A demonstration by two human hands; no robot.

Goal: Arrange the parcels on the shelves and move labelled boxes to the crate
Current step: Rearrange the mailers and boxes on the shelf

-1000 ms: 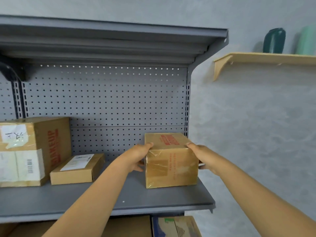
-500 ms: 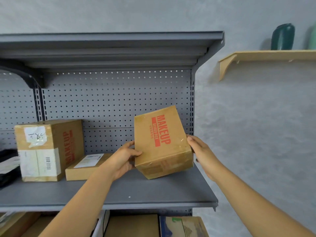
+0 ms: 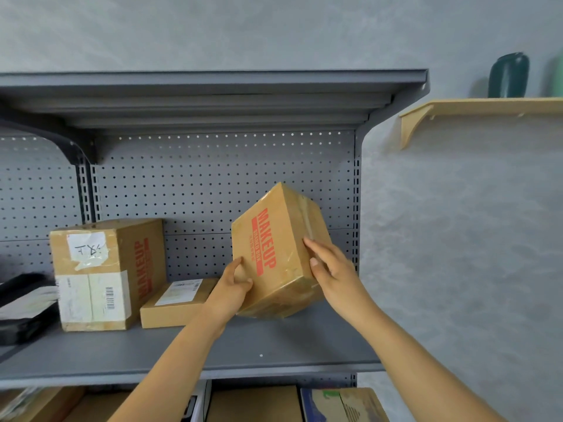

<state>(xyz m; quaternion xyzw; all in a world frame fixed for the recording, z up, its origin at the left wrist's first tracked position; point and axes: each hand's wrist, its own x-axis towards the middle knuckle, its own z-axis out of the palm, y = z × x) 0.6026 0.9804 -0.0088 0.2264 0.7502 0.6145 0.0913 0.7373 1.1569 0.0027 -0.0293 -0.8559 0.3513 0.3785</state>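
Observation:
A brown cardboard box point(image 3: 274, 245) with red MAKEUP print is tilted over the right end of the grey metal shelf point(image 3: 268, 354), its lower corner close to the shelf board. My left hand point(image 3: 231, 290) grips its lower left edge. My right hand point(image 3: 332, 269) holds its right side. Further left on the shelf stand a larger MAKEUP box point(image 3: 106, 275) with white labels and a barcode, and a flat labelled box point(image 3: 176, 303) lying beside it.
A black bag with a white parcel point(image 3: 21, 303) lies at the shelf's left edge. More cardboard boxes point(image 3: 256, 403) sit on the level below. A perforated back panel point(image 3: 213, 184) closes the shelf. A wooden wall shelf point(image 3: 475, 111) with a dark green vase point(image 3: 508, 75) hangs at the right.
Both hands lifted the MAKEUP box off the shelf board and turned it, so its printed face now points toward me and its corner points up.

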